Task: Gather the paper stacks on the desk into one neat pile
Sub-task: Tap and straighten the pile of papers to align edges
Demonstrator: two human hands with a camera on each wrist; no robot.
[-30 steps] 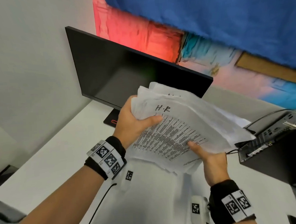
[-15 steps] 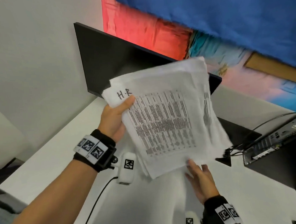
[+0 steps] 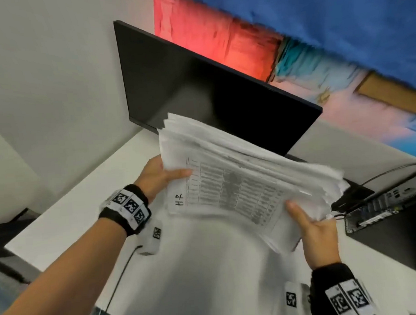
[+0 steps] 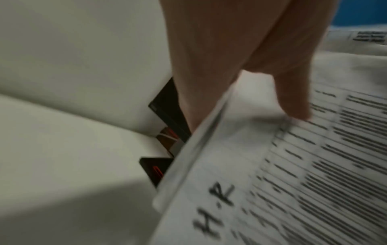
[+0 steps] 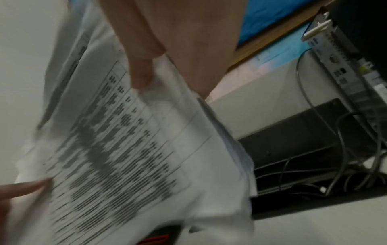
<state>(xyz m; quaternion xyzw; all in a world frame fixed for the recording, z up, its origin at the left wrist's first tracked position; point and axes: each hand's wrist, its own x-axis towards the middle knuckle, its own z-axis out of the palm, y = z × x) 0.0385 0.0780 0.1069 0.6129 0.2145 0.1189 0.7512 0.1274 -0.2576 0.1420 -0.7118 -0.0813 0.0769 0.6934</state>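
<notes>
A thick stack of white printed papers [image 3: 237, 180], its top sheet a table marked "H.R", is held in the air above the white desk [image 3: 83, 206]. My left hand [image 3: 159, 176] grips its left edge, thumb on top and fingers hidden underneath. My right hand [image 3: 313, 226] grips the right end, thumb on the top sheet. The sheet edges are uneven and fanned at the far and right sides. In the left wrist view the papers [image 4: 293, 165] fill the right half, under the thumb. In the right wrist view the same stack [image 5: 125, 149] is blurred.
A black monitor [image 3: 198, 89] stands just behind the stack. A black computer case [image 3: 396, 219] with cables is at the right, next to a black pad [image 5: 303, 149]. A grey wall rises on the left. A colourful painted wall lies behind.
The stack has turned from upright in the left hand to lying roughly level and sideways. My right hand moved from below the sheets to gripping the right end.
</notes>
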